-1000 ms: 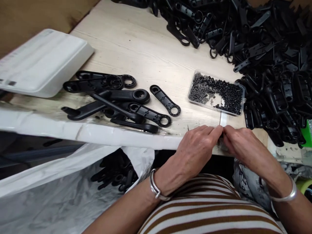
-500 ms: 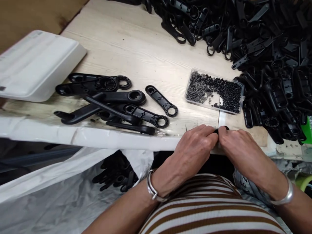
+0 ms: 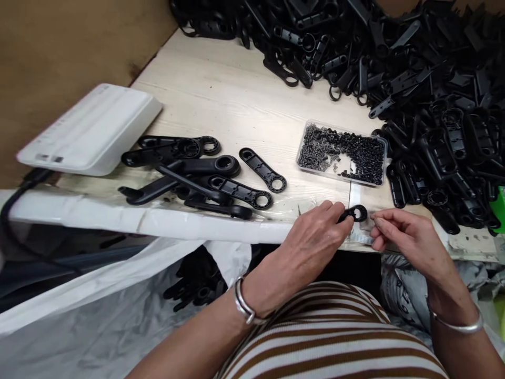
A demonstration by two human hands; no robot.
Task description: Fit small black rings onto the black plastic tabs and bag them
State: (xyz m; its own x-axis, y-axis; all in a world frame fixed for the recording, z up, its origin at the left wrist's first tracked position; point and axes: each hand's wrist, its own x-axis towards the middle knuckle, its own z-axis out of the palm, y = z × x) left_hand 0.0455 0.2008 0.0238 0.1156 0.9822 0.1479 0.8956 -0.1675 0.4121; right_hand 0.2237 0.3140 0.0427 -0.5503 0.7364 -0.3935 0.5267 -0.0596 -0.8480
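Observation:
Near the table's front edge my left hand (image 3: pixel 315 237) is closed around a black ring-ended plastic lever (image 3: pixel 357 213), its ring sticking out past the fingers and most of its shank hidden. Just right of that ring, my right hand (image 3: pixel 410 234) has thumb and index finger pinched together; whatever may be between them is too small to tell. Behind both hands lies a clear plastic box (image 3: pixel 300 164) with tiny springs (image 3: pixel 315 150) on its left side and small black pieces (image 3: pixel 369 158) on its right.
Several loose black levers (image 3: pixel 262 169) lie to the left, beside a white box-shaped device (image 3: pixel 90 131) with a black cable (image 3: pixel 16 200). A large heap of black plastic parts (image 3: pixel 426 95) covers the back and right. White wrapping (image 3: pixel 158 230) lines the table's front edge.
My right hand has drawn away to the right from the lever, uncovering its ring. My left hand keeps hold of it. The camera view has shifted slightly.

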